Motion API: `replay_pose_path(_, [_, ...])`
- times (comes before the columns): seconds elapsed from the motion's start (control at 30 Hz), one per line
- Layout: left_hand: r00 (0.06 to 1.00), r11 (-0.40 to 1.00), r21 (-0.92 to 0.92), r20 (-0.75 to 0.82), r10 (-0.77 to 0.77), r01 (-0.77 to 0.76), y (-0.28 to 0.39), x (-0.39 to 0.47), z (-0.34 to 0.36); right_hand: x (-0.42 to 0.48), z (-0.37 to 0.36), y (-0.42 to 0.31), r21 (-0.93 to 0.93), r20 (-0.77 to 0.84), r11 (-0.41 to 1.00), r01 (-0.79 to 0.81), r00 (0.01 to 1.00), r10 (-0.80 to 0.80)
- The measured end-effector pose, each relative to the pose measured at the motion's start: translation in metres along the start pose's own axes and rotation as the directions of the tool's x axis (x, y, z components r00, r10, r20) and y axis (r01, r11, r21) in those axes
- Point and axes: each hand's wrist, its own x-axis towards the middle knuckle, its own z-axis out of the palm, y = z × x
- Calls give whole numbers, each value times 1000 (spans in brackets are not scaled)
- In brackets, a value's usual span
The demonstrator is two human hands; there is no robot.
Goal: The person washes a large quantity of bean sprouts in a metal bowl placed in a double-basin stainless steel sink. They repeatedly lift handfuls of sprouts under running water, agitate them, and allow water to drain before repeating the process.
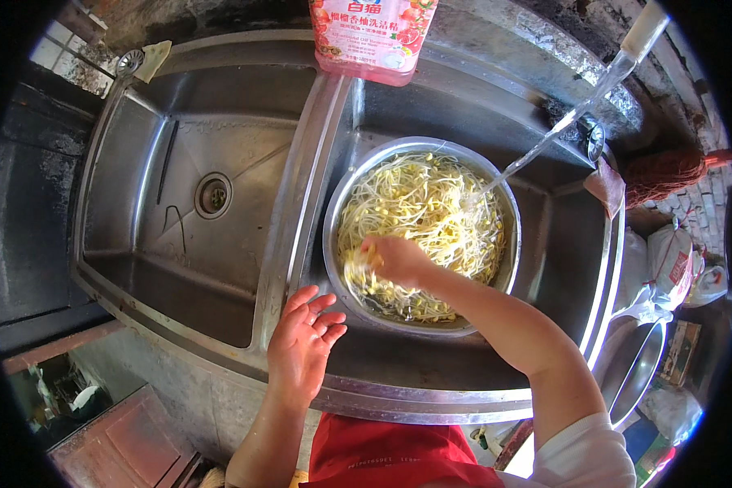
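Soybean sprouts [424, 201] fill a round metal basin [513, 232] in the right bowl of a stainless steel double sink. My right hand [396, 259] reaches into the basin's near left side, its fingers closed around a blurred bunch of sprouts [360, 265]. A stream of water [546, 140] falls from the tap [645, 30] onto the sprouts at the right. My left hand [305, 344], wet and holding nothing, is raised palm up over the sink's front edge, left of the basin. Its fingers are spread and slightly curled.
A pink detergent bottle [369, 43] stands at the back by the sink divider [305, 158]. The left sink bowl [232, 122] holds a dark thin stick [168, 161] and a drain [213, 195]. Cloths lie at both back corners. Bags [671, 262] and a metal bowl [637, 360] are at right.
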Motion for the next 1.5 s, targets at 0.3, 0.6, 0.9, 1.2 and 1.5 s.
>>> replay_pose_path(0.3, [1000,1000,20,-1,-20,20,-5,0,8,24,16,9,-752,-254,642,149,833,-491])
replay_pose_path(0.6, [1000,999,25,-2,-21,21,-9,-1,9,-3,20,17,-735,317,435,520,831,-458])
replay_pose_path(0.9, [1000,1000,18,10,-12,12,-10,-1,9,-13,42,39,-729,472,375,572,818,-329])
replay_pose_path(1.2, [1000,1000,4,2,-10,10,-9,-2,9,-19,41,37,-645,554,500,578,804,-214])
replay_pose_path(1.5, [1000,1000,3,-24,-19,19,-9,-3,5,14,-28,-7,-338,-20,891,304,944,-330])
